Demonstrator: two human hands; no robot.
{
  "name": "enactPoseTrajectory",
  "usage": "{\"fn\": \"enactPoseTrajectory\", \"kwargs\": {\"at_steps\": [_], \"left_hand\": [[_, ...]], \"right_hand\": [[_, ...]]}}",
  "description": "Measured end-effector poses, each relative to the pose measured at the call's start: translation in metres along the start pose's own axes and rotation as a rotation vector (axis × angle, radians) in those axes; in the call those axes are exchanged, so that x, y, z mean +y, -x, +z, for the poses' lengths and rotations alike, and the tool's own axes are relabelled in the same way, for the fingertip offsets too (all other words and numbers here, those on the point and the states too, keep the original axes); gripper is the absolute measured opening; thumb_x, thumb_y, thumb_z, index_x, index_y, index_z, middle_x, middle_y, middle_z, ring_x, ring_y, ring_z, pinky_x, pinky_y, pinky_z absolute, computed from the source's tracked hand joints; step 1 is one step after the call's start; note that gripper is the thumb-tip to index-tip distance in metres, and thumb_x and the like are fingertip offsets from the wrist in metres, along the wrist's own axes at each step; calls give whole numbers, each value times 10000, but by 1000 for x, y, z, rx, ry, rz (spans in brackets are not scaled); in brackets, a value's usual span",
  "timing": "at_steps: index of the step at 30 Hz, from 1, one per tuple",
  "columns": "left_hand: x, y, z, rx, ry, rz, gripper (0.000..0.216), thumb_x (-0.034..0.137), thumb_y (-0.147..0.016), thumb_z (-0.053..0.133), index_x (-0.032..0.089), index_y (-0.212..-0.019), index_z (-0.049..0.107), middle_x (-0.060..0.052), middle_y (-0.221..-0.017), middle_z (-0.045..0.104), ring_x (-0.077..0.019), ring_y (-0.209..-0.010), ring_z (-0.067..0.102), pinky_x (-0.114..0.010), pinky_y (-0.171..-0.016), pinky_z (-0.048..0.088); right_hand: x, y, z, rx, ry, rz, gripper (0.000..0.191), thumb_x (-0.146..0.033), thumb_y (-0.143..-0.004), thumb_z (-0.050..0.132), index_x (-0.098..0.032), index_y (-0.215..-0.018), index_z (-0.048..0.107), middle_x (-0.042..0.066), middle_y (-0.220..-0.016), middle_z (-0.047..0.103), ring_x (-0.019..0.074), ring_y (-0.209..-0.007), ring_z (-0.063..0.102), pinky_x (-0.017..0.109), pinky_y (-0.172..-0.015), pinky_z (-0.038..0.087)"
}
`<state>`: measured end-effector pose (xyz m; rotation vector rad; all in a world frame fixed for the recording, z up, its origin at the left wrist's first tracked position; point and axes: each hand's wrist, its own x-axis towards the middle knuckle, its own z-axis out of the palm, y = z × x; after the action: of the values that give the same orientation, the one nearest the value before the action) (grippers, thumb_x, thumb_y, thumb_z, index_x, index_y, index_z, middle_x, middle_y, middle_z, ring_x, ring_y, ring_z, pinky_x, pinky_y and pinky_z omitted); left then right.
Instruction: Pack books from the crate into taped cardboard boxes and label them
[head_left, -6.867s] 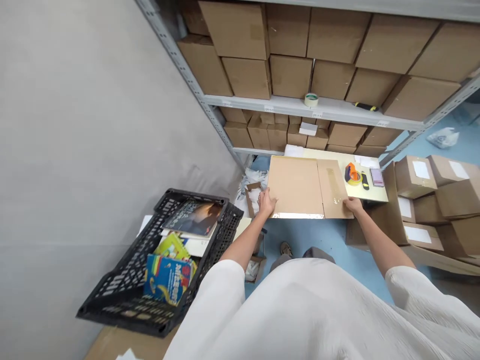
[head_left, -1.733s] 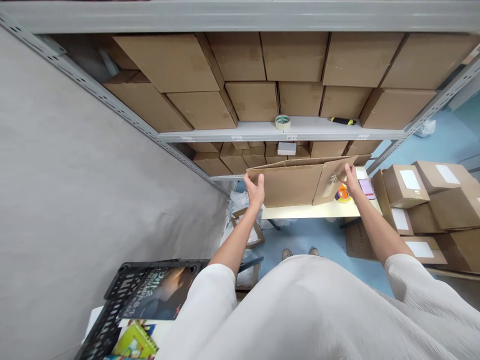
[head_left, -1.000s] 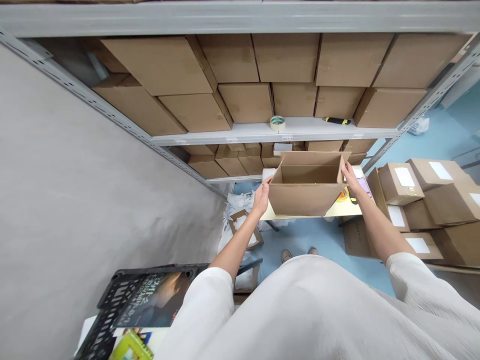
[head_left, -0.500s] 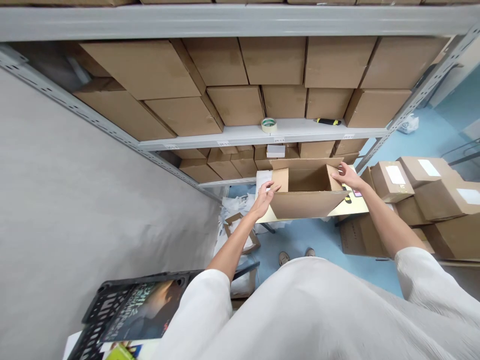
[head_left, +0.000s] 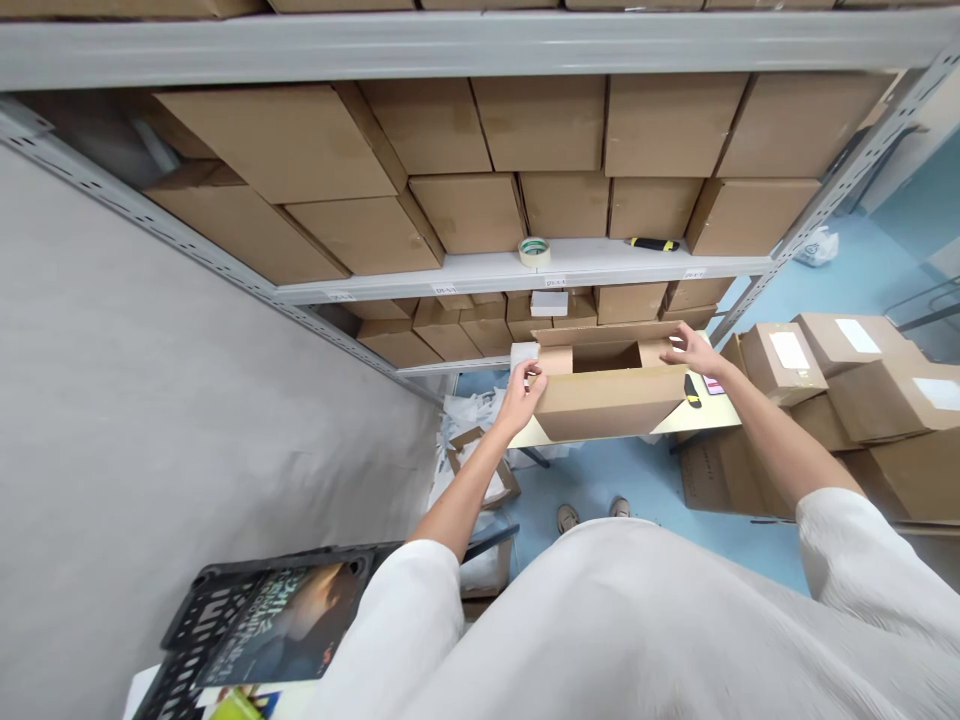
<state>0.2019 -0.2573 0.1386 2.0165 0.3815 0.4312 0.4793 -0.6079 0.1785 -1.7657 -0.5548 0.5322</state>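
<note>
**Open cardboard box being handled at both ends on the bench**

An open-topped cardboard box (head_left: 607,402) is being kept on the pale yellow bench (head_left: 714,416), along its near edge and closer to its left corner. The long near flap is being shown folded down over the front, and the inside is being left open to view.

The box's left end flap is being touched by the left hand (head_left: 522,386). Its fingers (head_left: 534,370) are being curled against the flap's edge with the thumb close by, though it cannot be told whether the cardboard is actually being pinched. The right end is being met by the right hand (head_left: 694,350), whose fingers (head_left: 677,341) are being held spread and nearly flat over the right flap, with nothing being clasped.

A small black object (head_left: 691,390) and a pink-topped item (head_left: 713,385) are being left on the bench just beside the box, near its right edge.

Behind the bench, a metal shelf (head_left: 480,272) is being loaded with rows of brown cartons (head_left: 465,210). A roll of tape (head_left: 534,251) and a black-and-yellow cutter (head_left: 654,243) are being kept on its front edge. Labelled boxes (head_left: 825,362) are being stacked on the blue floor (head_left: 637,480) to the right. A black crate (head_left: 196,640) with a dark book (head_left: 289,618) on top is being seen at lower left.
</note>
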Motion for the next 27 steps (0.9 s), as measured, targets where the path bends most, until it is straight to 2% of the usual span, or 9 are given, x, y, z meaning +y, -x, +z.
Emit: {"fn": "enactPoseTrajectory", "kwargs": {"at_steps": [3, 6, 8, 10, 12, 15, 19, 21, 27], "left_hand": [[-4, -1, 6, 66, -11, -68, 631, 535, -1002, 650, 252, -1536, 470, -163, -1460, 587, -259, -1242, 620, -389, -989, 564], [-3, -2, 10, 110, -44, -61, 701, 476, -992, 685, 280, -1605, 408, -169, -1556, 502, -257, -1233, 607, -423, -1053, 548], [-1, -3, 12, 113, -79, -11, 671, 458, -1004, 675, 285, -1606, 432, -165, -1566, 476, -269, -1287, 587, -449, -1129, 517], [-1, -5, 13, 111, -115, 29, 578, 450, -1018, 651, 282, -1553, 511, -156, -1541, 474, -283, -1358, 562, -462, -1188, 486], [-3, -7, 16, 124, -136, 46, 461, 435, -1020, 637, 277, -1451, 599, -147, -1491, 492, -292, -1393, 555, -471, -1221, 468], [-9, -11, 22, 150, -120, 57, 332, 411, -1005, 644, 258, -1299, 655, -146, -1436, 534, -303, -1407, 562, -485, -1249, 445], [-18, -15, 29, 110, -15, 18, 319, 435, -1035, 602, 253, -1297, 602, -136, -1407, 616, -286, -1398, 593, -469, -1242, 445], [-20, -16, 30, 63, 36, -11, 335, 456, -1056, 568, 261, -1328, 567, -123, -1400, 650, -274, -1373, 624, -456, -1214, 466], [-20, -22, 25, 19, 50, -43, 344, 434, -1046, 569, 250, -1336, 549, -126, -1412, 672, -277, -1358, 647, -455, -1193, 487]], "right_hand": [[-1, 2, -8, -32, -183, 141, 635, -827, -721, 830, -320, -1080, 702, 51, -1382, 720, 356, -1411, 597, 625, -1087, 585], [-5, 6, -10, -54, -267, 192, 696, -962, -815, 629, -320, -1051, 758, 69, -1514, 676, 381, -1496, 536, 616, -1060, 582], [-7, 8, -6, -62, -211, 169, 687, -946, -844, 628, -304, -1023, 792, 71, -1630, 601, 395, -1545, 488, 612, -1092, 551], [-8, 11, -1, -48, -80, 116, 609, -859, -817, 759, -281, -1003, 813, 89, -1684, 551, 408, -1573, 455, 613, -1160, 486], [-6, 12, 3, -36, 58, 35, 530, -729, -771, 882, -258, -1009, 822, 129, -1658, 570, 410, -1596, 426, 594, -1231, 404], [2, 14, 9, -1, 179, -62, 454, -623, -766, 900, -232, -975, 801, 160, -1529, 655, 393, -1603, 413, 535, -1276, 342], [15, 19, 23, 68, 198, -55, 440, -663, -848, 768, -244, -960, 697, 110, -1260, 731, 347, -1322, 616, 503, -1179, 450], [20, 23, 33, 114, 201, -58, 436, -673, -889, 711, -257, -1001, 642, 77, -1160, 723, 309, -1176, 644, 481, -1122, 489], [23, 25, 48, 181, 227, -94, 456, -672, -880, 723, -264, -1029, 584, 66, -1141, 682, 291, -1124, 613, 463, -1101, 490]]}}
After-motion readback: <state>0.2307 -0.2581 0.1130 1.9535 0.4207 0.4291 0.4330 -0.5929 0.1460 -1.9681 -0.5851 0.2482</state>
